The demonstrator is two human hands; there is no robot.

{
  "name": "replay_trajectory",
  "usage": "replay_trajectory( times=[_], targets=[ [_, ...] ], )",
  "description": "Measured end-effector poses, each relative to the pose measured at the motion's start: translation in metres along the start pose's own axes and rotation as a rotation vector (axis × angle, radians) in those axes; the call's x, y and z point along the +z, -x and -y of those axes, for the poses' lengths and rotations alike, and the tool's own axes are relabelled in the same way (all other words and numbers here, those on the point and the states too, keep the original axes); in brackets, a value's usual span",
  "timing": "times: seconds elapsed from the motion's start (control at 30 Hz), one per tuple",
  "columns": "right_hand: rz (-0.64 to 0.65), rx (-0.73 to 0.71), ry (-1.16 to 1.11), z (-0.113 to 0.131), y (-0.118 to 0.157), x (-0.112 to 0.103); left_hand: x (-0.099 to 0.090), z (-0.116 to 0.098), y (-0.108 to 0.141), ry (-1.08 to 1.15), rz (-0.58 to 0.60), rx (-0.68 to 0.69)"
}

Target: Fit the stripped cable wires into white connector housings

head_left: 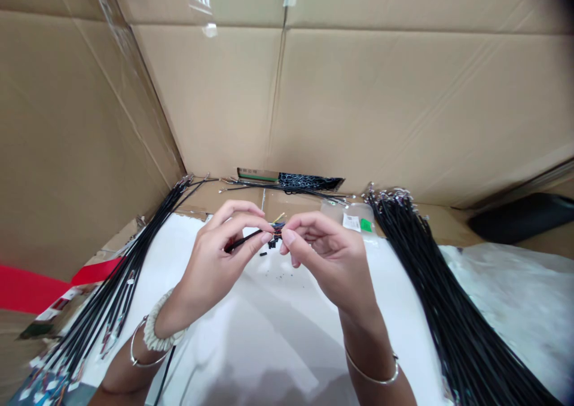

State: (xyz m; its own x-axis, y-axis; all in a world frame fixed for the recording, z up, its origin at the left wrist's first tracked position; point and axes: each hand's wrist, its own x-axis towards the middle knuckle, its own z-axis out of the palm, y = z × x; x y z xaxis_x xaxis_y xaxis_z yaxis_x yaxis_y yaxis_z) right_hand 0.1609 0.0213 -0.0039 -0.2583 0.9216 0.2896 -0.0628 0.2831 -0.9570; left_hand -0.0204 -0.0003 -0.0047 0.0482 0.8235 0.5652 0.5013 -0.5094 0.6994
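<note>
Blk. cable (244, 240), 1 pc.: held up over white tabletop (251, 328), approx. centre, betw. the hands; thin coloured wires (278, 233) showed at its end.
Left hand (226, 241): thumb & forefinger clamped on cable nr. its end.
Right hand (334, 247): thumb & forefinger close tog. at wires; firm pinch or mere touch, couldn't tell.
Sm. blk. piece (263, 254), 1 pc.: on tabletop, just below fingertips, w/ dark specks (287, 276) nearby.
Cable bundles, 2: left bundle (150, 247) & right bundle (426, 280), well apart.
Clear bag (329, 210), w/ label: at back, nr. right bundle.
Risks (judged): wires v. thin & crowded, so could be mixed up or bent; hard tug by right hand might strain them; loose left pinch might let cable twist; stray sleeve or wrist could knock sm. piece away.
</note>
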Motion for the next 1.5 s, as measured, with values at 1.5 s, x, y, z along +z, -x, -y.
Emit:
replay_trajectory(
  times=[1.5],
  targets=[
    [0.163,0.057,-0.430,-0.023,-0.015,0.005,0.008,0.012,-0.003,-0.014,-0.157,0.130]
  ],
)
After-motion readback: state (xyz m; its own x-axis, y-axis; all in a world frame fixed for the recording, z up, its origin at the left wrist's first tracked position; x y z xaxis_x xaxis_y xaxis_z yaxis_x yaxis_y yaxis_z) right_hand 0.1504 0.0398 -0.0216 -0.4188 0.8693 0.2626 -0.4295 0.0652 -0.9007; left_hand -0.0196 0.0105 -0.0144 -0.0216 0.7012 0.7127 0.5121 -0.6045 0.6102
